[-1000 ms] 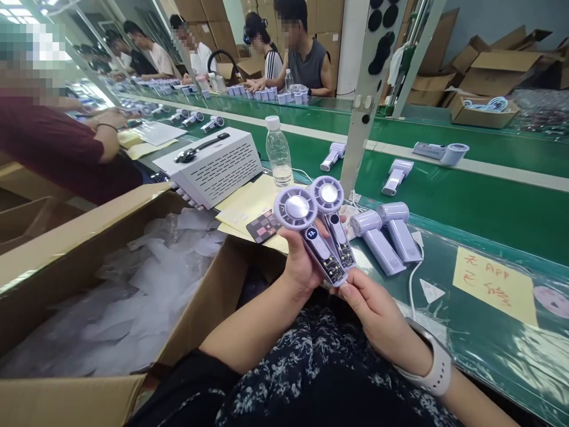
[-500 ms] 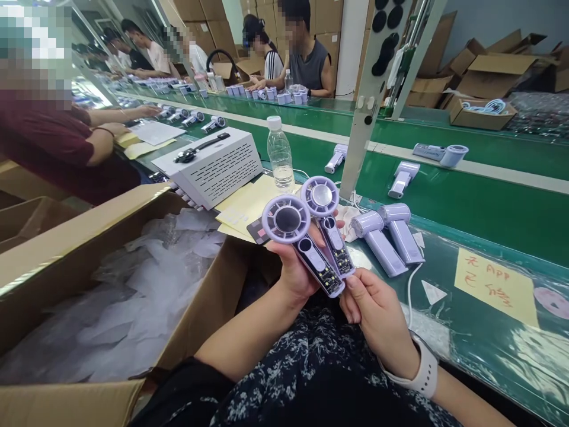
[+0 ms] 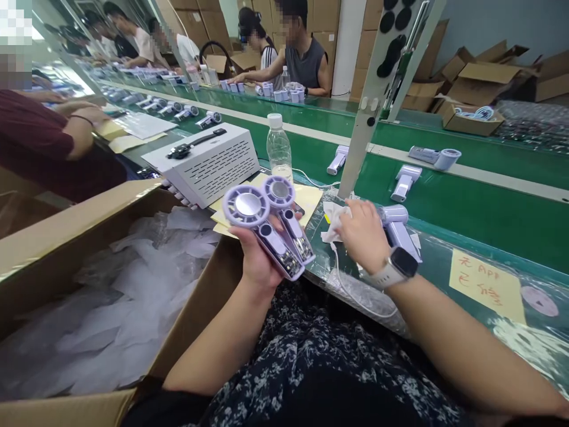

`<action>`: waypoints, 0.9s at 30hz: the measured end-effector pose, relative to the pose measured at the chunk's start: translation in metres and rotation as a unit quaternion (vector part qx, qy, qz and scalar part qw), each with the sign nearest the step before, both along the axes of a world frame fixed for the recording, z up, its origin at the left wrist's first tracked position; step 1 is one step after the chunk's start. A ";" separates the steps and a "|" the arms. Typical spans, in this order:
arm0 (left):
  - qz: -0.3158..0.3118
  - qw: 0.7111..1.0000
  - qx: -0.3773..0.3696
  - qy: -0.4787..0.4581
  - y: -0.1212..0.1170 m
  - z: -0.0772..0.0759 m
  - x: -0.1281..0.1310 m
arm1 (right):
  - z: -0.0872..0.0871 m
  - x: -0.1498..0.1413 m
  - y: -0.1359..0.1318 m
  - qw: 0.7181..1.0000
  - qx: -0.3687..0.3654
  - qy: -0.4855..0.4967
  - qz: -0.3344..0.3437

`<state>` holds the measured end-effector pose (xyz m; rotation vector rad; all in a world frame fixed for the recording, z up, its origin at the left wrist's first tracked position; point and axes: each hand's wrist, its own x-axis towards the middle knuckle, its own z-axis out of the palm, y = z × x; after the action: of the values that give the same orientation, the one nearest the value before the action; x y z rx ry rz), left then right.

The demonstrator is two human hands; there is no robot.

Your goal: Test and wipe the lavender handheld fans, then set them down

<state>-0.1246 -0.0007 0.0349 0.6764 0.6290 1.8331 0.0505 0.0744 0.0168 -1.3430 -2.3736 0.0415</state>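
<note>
My left hand (image 3: 258, 258) grips two lilac hand-held fans (image 3: 267, 228) side by side by their handles, round heads up and tilted left. My right hand (image 3: 362, 234), with a white-strapped watch on the wrist, rests on the green bench over a white cloth (image 3: 333, 219), its fingers curled onto the cloth. Just behind that hand lie two more lilac fans (image 3: 398, 228) on the bench, partly hidden by it.
A big cardboard box (image 3: 80, 219) of white wrapping fills the left. A white vented case (image 3: 208, 163), a water bottle (image 3: 278, 148) and yellow sheets (image 3: 311, 196) stand ahead. A metal post (image 3: 373, 101) rises from the green belt (image 3: 466, 196). Other people work along the belt.
My right hand left the fan handles and moved right onto the white cloth. My left hand carried both fans lower and to the left.
</note>
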 end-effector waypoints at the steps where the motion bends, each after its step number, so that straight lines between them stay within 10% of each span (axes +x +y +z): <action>1: -0.028 1.000 -0.011 0.008 -0.004 -0.002 0.000 | -0.001 -0.003 0.014 1.000 0.011 -0.014 -0.014; 5: -0.106 0.991 -0.076 0.013 -0.018 -0.016 0.004 | -0.002 -0.010 0.038 1.000 0.009 0.010 -0.017; 11: -0.214 0.972 -0.091 -0.026 -0.023 -0.026 0.007 | 0.034 0.005 -0.002 0.972 -0.051 0.210 0.094; 19: -0.380 0.922 -0.073 -0.023 -0.023 -0.027 0.026 | 0.040 0.024 -0.033 0.713 -0.490 0.473 0.165; 27: -0.338 0.937 -0.088 -0.011 -0.028 -0.030 0.029 | 0.037 0.003 -0.046 0.749 -0.427 0.494 0.117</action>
<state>-0.0956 -0.0289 0.0047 0.6471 0.4594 1.1279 0.0535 0.0281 0.0536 -0.8768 -1.5068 1.6349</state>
